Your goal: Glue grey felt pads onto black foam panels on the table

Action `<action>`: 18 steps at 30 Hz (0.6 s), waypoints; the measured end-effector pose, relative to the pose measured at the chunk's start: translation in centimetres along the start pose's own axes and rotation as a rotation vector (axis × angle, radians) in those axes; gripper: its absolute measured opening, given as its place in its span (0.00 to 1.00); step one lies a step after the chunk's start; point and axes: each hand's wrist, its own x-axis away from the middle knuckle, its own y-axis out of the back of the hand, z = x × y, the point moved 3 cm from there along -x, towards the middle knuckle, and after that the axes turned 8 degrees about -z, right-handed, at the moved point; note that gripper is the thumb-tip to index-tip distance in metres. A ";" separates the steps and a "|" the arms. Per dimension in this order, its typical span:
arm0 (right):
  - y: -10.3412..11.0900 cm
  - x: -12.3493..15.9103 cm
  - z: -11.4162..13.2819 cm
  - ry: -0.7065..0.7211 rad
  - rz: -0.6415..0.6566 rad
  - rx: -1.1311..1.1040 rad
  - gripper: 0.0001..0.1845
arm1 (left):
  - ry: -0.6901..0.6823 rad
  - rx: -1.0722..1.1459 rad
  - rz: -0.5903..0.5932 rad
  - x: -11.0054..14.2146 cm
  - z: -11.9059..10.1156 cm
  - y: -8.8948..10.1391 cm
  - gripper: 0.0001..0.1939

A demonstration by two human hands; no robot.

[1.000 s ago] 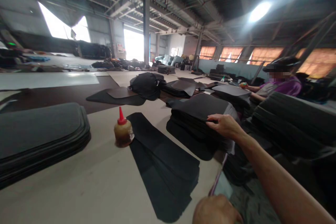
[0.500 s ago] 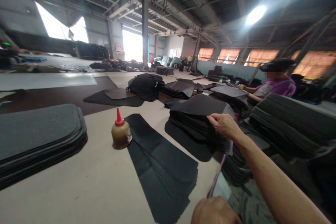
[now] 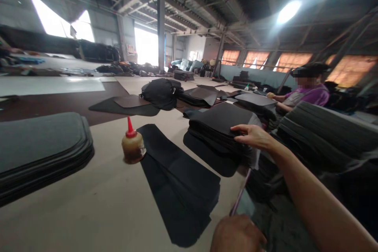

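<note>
My right hand [image 3: 251,136] is at the near right corner of a stack of dark sheets [image 3: 221,120], fingers extended and slightly apart, the fingertips at the top sheet's edge. At the bottom of the view, my left hand [image 3: 238,234] is curled closed beside the table's right edge. What it holds, if anything, is hidden. A thin purplish strip [image 3: 240,193] runs upward from beside that hand; I cannot tell whether it is the table's edging. Fanned black strips [image 3: 180,177] lie left of both hands. A squat glue bottle [image 3: 133,147] with a red nozzle stands upright against their far left end.
A thick stack of grey rounded panels [image 3: 44,138] sits at the left on the pale table [image 3: 112,212]. Farther back lies a black bag [image 3: 161,92]. Piled dark panels [image 3: 325,138] stand at the right, with a co-worker in purple [image 3: 315,94] behind them.
My right hand has loosened its pinch on the top sheet's near edge, and its fingers have spread. The sheet's lifted edge has settled onto the stack. My left hand stays closed.
</note>
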 end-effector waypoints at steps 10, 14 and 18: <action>-0.3 0.3 -1.4 0.087 0.020 -0.087 0.25 | -0.075 0.015 -0.096 0.4 0.8 -1.2 0.17; -0.4 0.5 -1.4 0.108 0.003 -0.070 0.22 | -0.072 0.013 -0.103 0.6 0.6 -1.0 0.16; -0.3 0.4 -1.2 0.103 -0.033 -0.023 0.21 | -0.066 0.010 -0.092 0.6 0.6 -0.8 0.17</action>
